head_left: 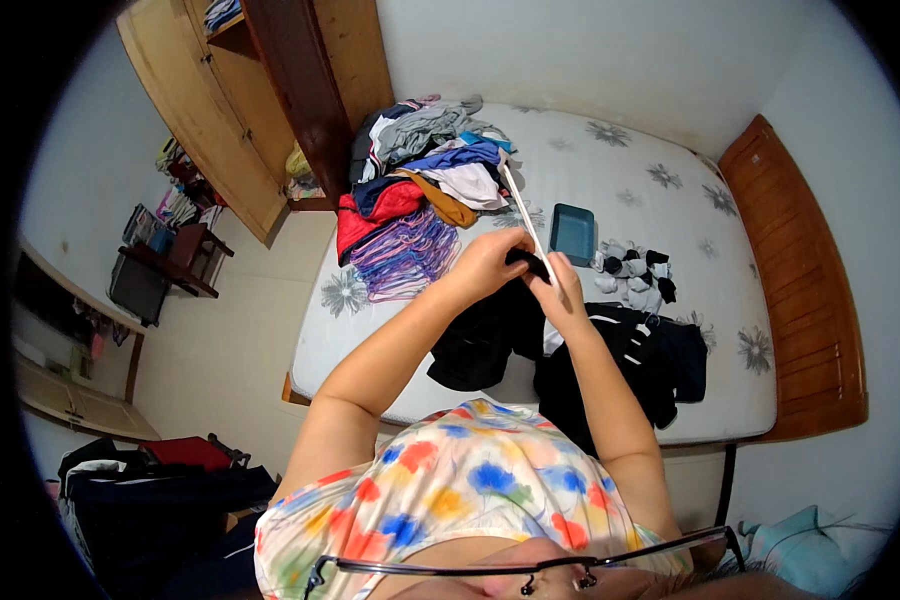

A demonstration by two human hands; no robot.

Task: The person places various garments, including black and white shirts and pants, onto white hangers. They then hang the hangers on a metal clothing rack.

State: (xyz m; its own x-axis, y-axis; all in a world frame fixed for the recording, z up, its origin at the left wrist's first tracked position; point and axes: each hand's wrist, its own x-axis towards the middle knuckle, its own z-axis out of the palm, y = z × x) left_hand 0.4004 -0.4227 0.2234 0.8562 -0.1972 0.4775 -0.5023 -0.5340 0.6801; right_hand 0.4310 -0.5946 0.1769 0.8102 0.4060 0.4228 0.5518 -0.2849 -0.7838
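Observation:
My left hand (497, 257) grips the waist edge of a black garment (480, 337), which hangs down over the near part of the bed. My right hand (562, 289) holds the same edge, and a thin white cord or strip (525, 206) runs from it up and away toward the clothes pile. Whether that strip is fixed to the garment I cannot tell. To the left lies a stack of blue, pink and purple hangers (405, 255). Black folded clothes (615, 360) lie right of the garment, partly behind my right forearm.
A heap of mixed clothes (435, 165) covers the bed's far left. A teal plastic tray (573, 234) and a group of black and white socks (634, 277) lie right of my hands. The wooden headboard (795, 300) bounds the right, a wardrobe (225, 112) the far left.

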